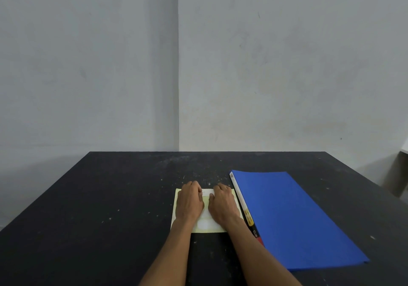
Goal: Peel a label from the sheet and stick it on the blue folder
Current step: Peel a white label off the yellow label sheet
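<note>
A pale yellow label sheet (206, 225) with white labels lies flat on the black table (110, 208). My left hand (190, 199) rests palm down on the sheet's left half. My right hand (224, 201) rests on its right half, fingers curled at the far edge. The fingertips of both hands meet near the sheet's top middle; whether they pinch a label is hidden. The blue folder (291, 217) lies closed just right of the sheet, its white and black spine strip (242, 206) beside my right wrist.
Grey walls meet in a corner behind the table's far edge. A pale piece of furniture (400, 171) stands past the table's right side. The black tabletop stretches left of the sheet with small specks on it.
</note>
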